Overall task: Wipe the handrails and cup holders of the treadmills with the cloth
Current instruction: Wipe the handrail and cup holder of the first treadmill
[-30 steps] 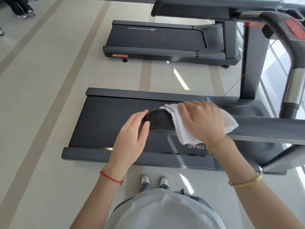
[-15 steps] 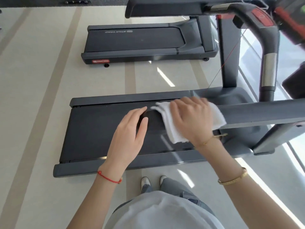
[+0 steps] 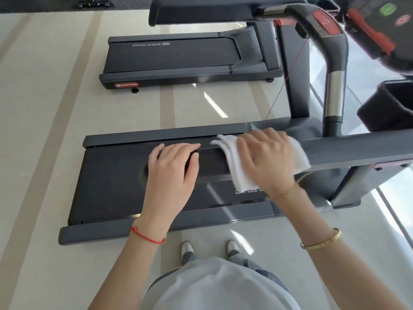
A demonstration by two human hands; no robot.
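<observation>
The near treadmill's dark grey handrail (image 3: 348,151) runs from the middle to the right edge. My left hand (image 3: 172,173) lies over its free end with the fingers curled across the top. A short way to the right, my right hand (image 3: 266,157) presses a folded white cloth (image 3: 237,175) onto the rail, fingers wrapped over it. The cloth hangs down on both sides of the rail. A black cup holder (image 3: 388,106) sits at the right edge below the console (image 3: 380,21).
The far handrail (image 3: 201,12) crosses the top, joined to a curved front bar (image 3: 334,68) with a silver sensor strip. The treadmill belt (image 3: 111,182) lies below my hands. A second treadmill (image 3: 183,57) stands behind on the pale floor. My shoes (image 3: 187,249) are beside the deck.
My left hand has moved from beside the rail's end to on top of it. My right hand stays on the cloth on the rail. The view has turned toward the console.
</observation>
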